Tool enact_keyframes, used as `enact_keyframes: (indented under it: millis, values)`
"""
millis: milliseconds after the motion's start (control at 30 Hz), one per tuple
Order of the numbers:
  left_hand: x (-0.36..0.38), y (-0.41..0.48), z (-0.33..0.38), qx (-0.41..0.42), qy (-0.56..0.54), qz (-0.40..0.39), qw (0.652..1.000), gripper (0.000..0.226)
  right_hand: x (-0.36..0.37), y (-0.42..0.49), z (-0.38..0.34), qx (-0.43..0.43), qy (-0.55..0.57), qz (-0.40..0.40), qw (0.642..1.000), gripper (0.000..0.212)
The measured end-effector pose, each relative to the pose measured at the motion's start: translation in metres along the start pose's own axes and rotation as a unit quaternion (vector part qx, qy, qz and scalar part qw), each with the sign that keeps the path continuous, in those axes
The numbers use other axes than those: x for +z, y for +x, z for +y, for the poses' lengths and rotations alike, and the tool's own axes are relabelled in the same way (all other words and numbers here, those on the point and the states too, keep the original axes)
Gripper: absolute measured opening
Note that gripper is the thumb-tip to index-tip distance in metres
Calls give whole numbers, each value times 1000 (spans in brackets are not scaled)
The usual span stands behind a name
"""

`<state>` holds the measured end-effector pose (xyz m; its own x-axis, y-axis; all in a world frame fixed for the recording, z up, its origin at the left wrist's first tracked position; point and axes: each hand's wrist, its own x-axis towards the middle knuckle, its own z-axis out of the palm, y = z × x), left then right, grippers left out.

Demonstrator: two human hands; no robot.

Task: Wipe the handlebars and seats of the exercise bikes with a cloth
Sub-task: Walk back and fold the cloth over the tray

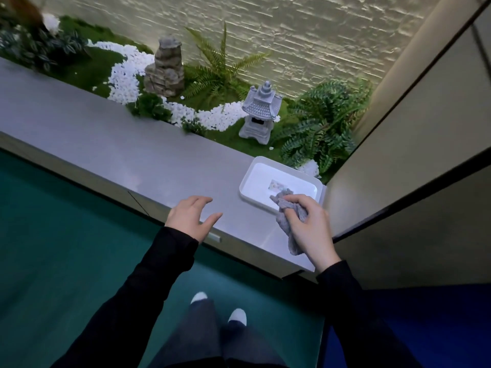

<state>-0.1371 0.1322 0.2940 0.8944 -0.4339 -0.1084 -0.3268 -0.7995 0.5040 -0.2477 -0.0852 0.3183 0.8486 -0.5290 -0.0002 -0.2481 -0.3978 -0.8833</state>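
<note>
Greys, whites, greens
Grey crumpled cloth (pixel 288 221); white rectangular plastic tray (pixel 255 179); plain grey ledge (pixel 106 144); teal floor (pixel 66 235); black sleeves (pixel 148 274) — white pebbles (pixel 125 75), green moss (pixel 87 70).

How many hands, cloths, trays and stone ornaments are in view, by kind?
hands: 2, left hand, right hand
cloth: 1
tray: 1
stone ornaments: 2, pagoda lantern, rock stack
total: 6

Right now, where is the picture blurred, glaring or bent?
Head view: the leafy plants top left are smeared; the grey ledge bows from the wide-angle lens and shows a sheen beside the cloth, which is sharp in the right hand.
</note>
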Motion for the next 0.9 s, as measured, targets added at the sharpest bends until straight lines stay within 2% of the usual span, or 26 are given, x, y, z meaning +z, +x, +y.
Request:
enact_keyframes:
  millis: [100,233,467,667,733,833,900]
  values:
    - [-2,27,-5,13,0,-5,1000,46,6,23,-2,10,7,8,1000,12]
    - [-3,74,-9,29,-3,-39,999,47,19,54,-5,6,-2,43,999,27]
    - [-12,181,3,108,-24,-81,990,47,40,119,-19,38,1,142,989,19]
    - [-10,242,43,159,-84,-159,971,42,49,158,-33,47,0,194,980,26]
    - [-4,248,64,146,-167,-224,949,38,49,168,-35,58,14,203,977,25]
    - [4,253,92,102,-332,-344,872,24,46,184,-41,64,49,207,975,27]
    - [6,258,105,77,-397,-381,831,19,43,194,-46,64,70,206,974,33]
